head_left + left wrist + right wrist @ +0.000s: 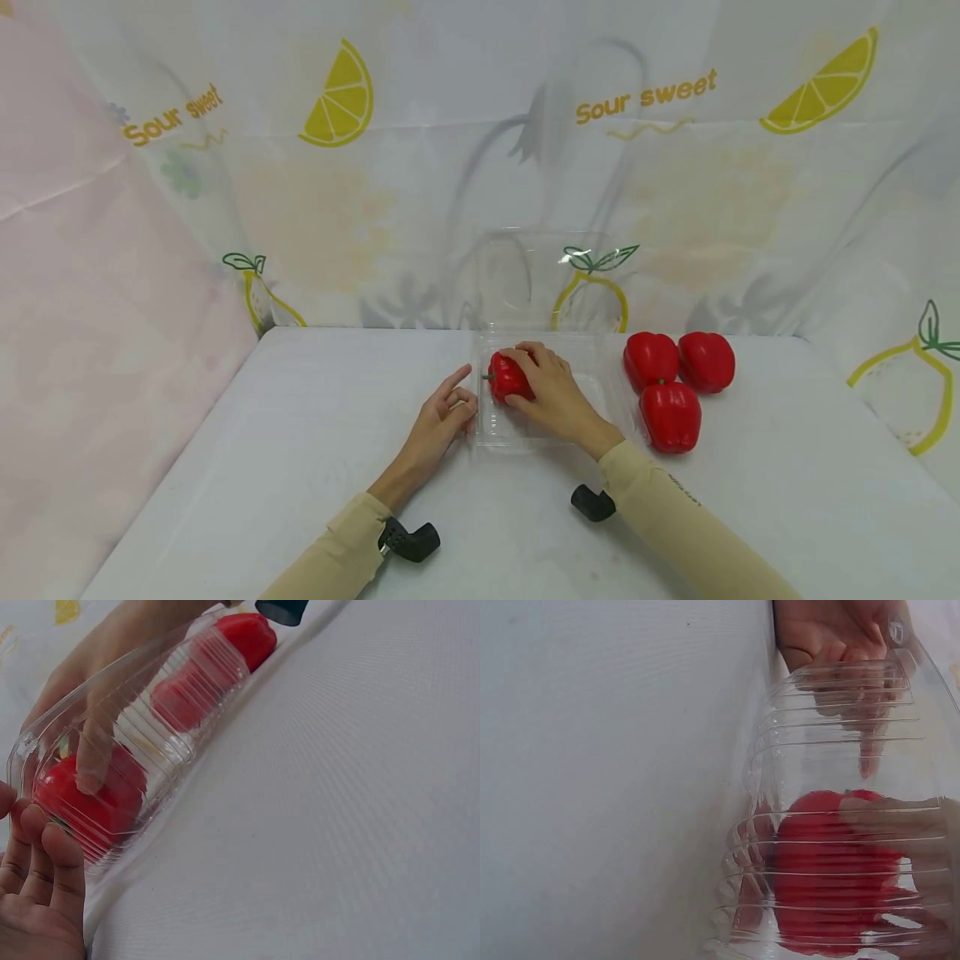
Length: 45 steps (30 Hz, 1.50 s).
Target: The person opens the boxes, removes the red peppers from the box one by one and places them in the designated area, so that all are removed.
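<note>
A clear plastic clamshell box (pixel 592 396) sits on the white table, its lid (pixel 517 279) raised at the back. Inside its left part lies a red bell pepper (pixel 507 377), green stem pointing left. My right hand (pixel 558 400) grips this pepper from above, thumb and fingers around its sides; the box wall lies before it in the right wrist view. My left hand (pixel 438 425) is at the box's left end, index finger extended and the others bent. In the left wrist view its fingertips (pixel 64 844) touch the outside of the box wall.
Right of the box, three more red bell peppers (pixel 671 417) lie close together. A printed cloth (pixel 420 192) hangs behind the table. Black wrist devices (pixel 412 542) show at both sleeves.
</note>
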{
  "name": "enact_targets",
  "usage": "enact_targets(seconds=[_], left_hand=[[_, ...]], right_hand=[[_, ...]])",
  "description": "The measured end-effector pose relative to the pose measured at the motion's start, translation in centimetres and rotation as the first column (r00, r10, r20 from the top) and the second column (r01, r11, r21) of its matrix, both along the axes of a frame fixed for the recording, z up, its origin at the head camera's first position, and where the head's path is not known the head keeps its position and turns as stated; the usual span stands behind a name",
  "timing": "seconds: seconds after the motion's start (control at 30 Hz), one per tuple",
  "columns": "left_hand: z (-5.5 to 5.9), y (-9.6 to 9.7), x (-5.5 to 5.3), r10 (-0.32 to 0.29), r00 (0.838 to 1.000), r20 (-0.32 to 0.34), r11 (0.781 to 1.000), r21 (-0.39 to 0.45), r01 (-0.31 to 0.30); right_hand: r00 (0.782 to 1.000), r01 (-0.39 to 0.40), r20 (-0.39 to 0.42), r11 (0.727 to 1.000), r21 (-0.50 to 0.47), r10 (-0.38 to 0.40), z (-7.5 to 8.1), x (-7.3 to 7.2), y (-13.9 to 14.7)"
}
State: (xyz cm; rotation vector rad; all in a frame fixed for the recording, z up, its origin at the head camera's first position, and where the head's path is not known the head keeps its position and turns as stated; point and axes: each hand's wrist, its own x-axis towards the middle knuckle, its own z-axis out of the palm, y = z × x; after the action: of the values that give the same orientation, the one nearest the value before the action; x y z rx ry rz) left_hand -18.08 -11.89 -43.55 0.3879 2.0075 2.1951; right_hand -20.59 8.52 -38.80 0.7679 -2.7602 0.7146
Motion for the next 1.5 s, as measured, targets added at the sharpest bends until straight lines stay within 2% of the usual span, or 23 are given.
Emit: enact_targets(seconds=[0.3,0.7,0.97,1.2,1.5], left_hand=[[0.1,0.1,0.1,0.008,1.0,0.005,1.0,-0.013,-0.008],[0.1,0.1,0.1,0.005,1.0,0.008,1.0,-0.003,-0.005],[0.1,0.1,0.2,0.005,1.0,0.013,1.0,-0.023,-0.005],[0.2,0.1,0.1,0.004,1.0,0.021,1.0,0.001,-0.004],[0.1,0.1,0.2,0.007,1.0,0.026,1.0,-0.008,-0.007]], right_hand=[[1.0,0.005,-0.015,1.0,-0.01,-0.005,-0.1,-0.1,0.0],[0.997,0.009,-0.079,0.999,-0.037,-0.012,0.0,0.0,0.1],[0.997,0.045,-0.054,0.995,-0.085,-0.05,0.6,0.5,0.4],[0.997,0.074,-0.016,0.99,-0.118,-0.076,0.9,0.8,1.0],[0.997,0.072,-0.029,0.988,-0.139,-0.076,0.7,1.0,2.0]])
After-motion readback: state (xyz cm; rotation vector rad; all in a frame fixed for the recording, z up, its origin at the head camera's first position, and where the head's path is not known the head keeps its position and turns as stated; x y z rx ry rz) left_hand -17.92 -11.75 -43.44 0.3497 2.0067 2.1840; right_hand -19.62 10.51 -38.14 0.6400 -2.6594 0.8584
